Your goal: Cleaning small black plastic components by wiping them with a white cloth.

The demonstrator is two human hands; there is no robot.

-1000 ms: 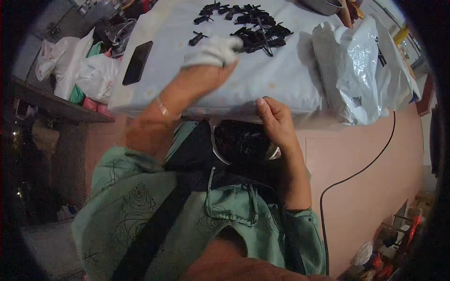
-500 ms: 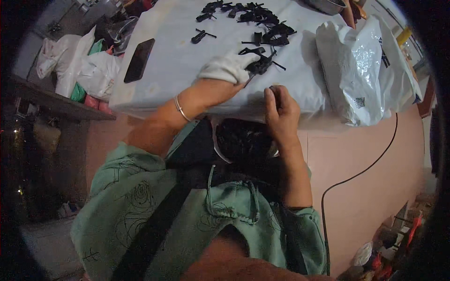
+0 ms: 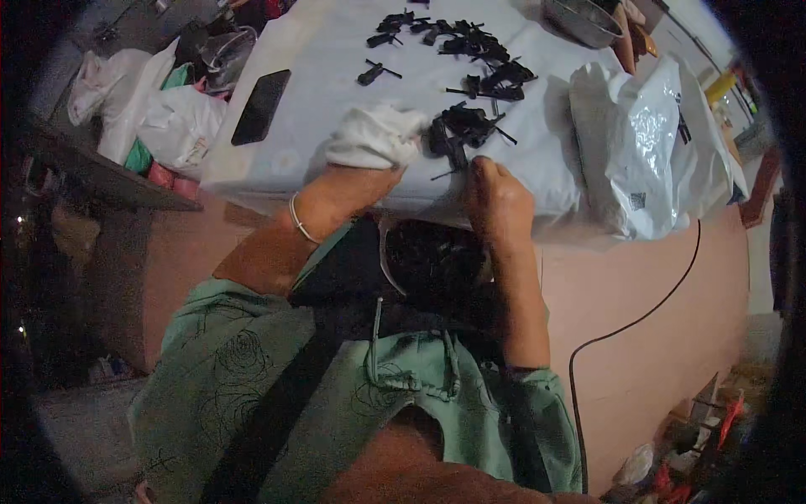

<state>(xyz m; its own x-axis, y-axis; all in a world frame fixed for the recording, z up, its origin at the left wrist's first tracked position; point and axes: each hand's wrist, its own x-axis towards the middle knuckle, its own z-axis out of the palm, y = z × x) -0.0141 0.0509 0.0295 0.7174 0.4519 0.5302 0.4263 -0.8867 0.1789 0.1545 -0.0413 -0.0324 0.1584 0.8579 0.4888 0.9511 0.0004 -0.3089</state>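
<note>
My left hand, in a white glove [image 3: 378,139], rests low over the white-covered table, just left of a small cluster of black plastic parts [image 3: 466,126]. Its fingers are curled out of sight, so what they hold, if anything, does not show. At the table's near edge, right below that cluster, my right hand [image 3: 502,197] is bare. Its thumb and fingers are pressed together in a pinch, and whatever is between them is hidden. More black parts with thin stems [image 3: 470,42] lie in a curved row farther back, with a single black part [image 3: 378,73] apart to the left.
A dark phone [image 3: 261,107] lies at the table's left. On the right stands a large white plastic bag [image 3: 625,155], with a metal bowl [image 3: 583,21] behind it. A container of black pieces [image 3: 441,252] sits below the near edge. A black cable [image 3: 634,323] crosses the floor.
My left hand has drawn left, away from the black parts, where its fingers were reaching. A black part now lies nearer the edge, beside my right hand. The view has shifted slightly.
</note>
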